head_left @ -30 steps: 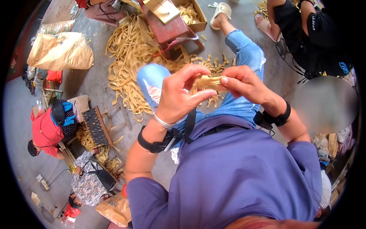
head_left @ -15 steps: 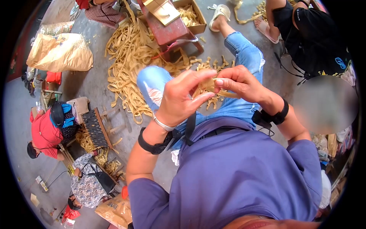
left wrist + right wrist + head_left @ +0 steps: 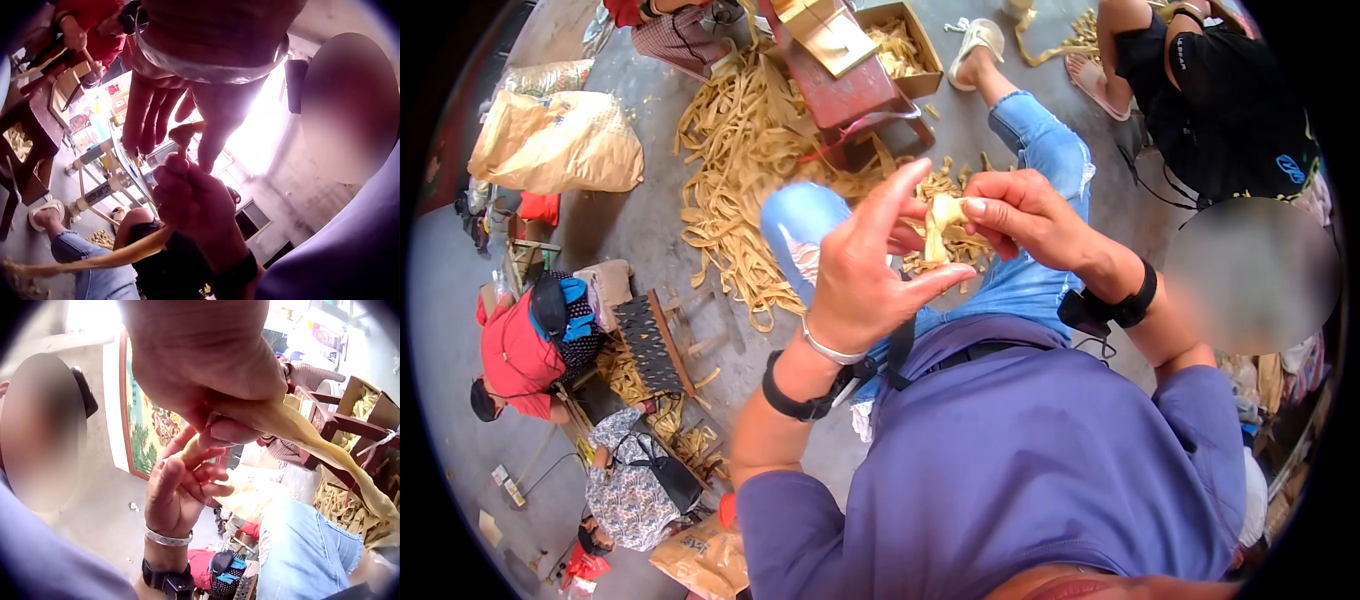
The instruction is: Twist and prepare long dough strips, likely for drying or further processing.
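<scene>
Out in front of my lap, my right hand (image 3: 1025,215) pinches a soft, flat, tan strip (image 3: 940,230) between thumb and fingers. A looped, knot-like end of the strip stands out beyond those fingertips. My left hand (image 3: 865,265) is beside that end, its index finger and thumb stretched out and spread apart on either side of it. In the right wrist view, the long tail of the strip (image 3: 325,447) runs from the right hand down to the right. The left wrist view has the small folded end (image 3: 182,134) between the left thumb and fingers.
A heap of tan strips (image 3: 735,170) covers the floor ahead, with short knotted pieces (image 3: 955,180) near my knees. Behind stand a red stool (image 3: 855,105) and a cardboard box (image 3: 930,82). Other people sit around, one in a red shirt (image 3: 522,345) at left.
The left hand has gone from closing around the strip to spread fingers. The right hand has shifted slightly while still pinching; the knot-like end now shows more upright between the hands.
</scene>
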{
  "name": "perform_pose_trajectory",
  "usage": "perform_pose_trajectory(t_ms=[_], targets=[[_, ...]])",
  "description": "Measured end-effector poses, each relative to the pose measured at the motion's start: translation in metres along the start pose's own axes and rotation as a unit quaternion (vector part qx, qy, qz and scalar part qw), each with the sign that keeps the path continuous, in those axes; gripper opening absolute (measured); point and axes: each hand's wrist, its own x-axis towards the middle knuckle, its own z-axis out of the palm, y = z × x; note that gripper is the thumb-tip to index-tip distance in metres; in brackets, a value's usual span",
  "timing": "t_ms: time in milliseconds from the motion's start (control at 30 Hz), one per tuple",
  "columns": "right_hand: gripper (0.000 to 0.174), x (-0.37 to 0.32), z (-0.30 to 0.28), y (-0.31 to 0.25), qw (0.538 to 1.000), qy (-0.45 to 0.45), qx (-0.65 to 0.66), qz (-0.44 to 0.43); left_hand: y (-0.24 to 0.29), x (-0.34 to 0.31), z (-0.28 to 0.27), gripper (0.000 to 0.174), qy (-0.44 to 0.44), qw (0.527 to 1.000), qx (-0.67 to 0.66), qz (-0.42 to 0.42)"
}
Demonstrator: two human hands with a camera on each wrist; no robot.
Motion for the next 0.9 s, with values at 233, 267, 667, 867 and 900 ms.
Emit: perform_pose_trajectory(t_ms=[233,267,667,867,900], targets=[[0.025,0.006,0.002,-0.006,0.980,0.015,-0.172,-0.101,-0.016,0.008,-0.004,0.032,-0.032,0.982,0.139,0.127],[0.021,0.005,0.002,-0.008,0.954,0.045,-0.232,-0.185,-0.012,0.009,-0.008,0.025,-0.020,0.984,0.127,0.126],[0.022,0.010,0.019,-0.051,0.834,0.073,-0.412,-0.361,0.017,0.001,-0.042,0.011,-0.041,0.989,-0.133,-0.056],[0.023,0.004,0.029,-0.051,0.816,0.090,-0.423,-0.382,0.013,-0.020,-0.058,0.010,-0.028,0.982,-0.185,0.013],[0.025,0.004,0.032,-0.056,0.798,0.102,-0.462,-0.373,0.012,-0.020,-0.059,0.010,-0.013,0.978,-0.209,0.019]])
